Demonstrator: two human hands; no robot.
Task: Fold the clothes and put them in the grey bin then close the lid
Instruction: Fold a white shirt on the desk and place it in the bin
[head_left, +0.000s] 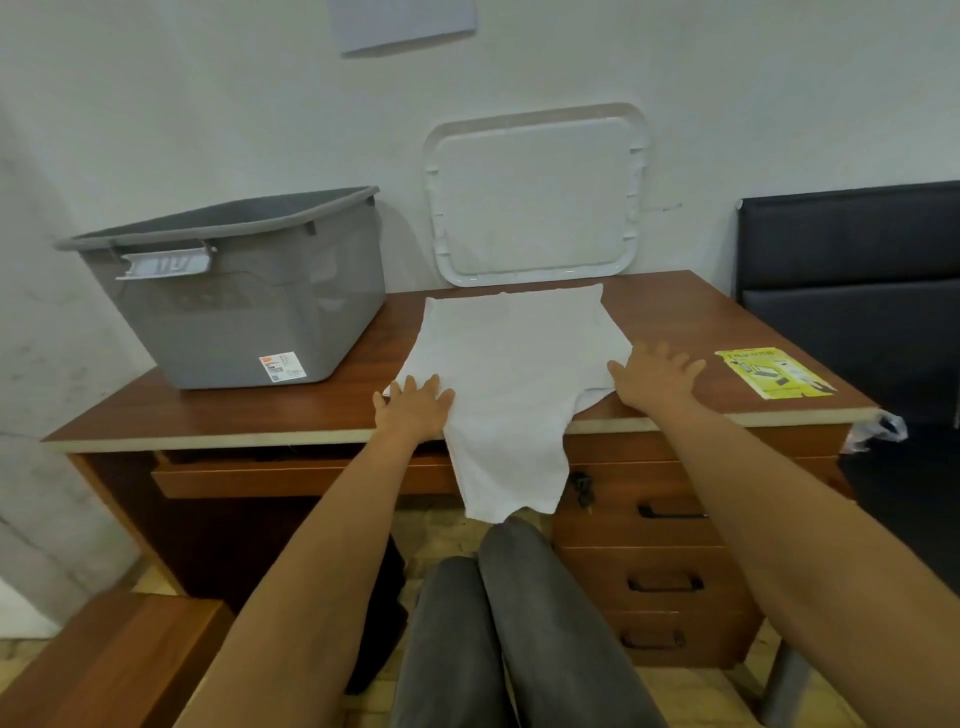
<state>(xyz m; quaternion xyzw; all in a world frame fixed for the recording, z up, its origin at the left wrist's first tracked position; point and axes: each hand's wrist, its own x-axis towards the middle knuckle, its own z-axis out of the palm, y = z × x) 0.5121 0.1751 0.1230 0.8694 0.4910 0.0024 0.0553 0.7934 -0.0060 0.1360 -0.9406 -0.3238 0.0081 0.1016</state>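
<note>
Early going: both hands, left hand (413, 410) and right hand (655, 375), fingers spread flat, press the cloth (511, 364) on the desk (208, 410). No fold shows yet; bin (234, 312) open, lid (535, 195) against the far wall.

Person | left hand (415, 410), right hand (655, 375): bare | forearms (769, 499): bare | trousers (524, 629): dark grey, near centre

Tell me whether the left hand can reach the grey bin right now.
Probably yes: the left hand lies flat on the white cloth, and only bare desk separates it from the grey bin.
</note>
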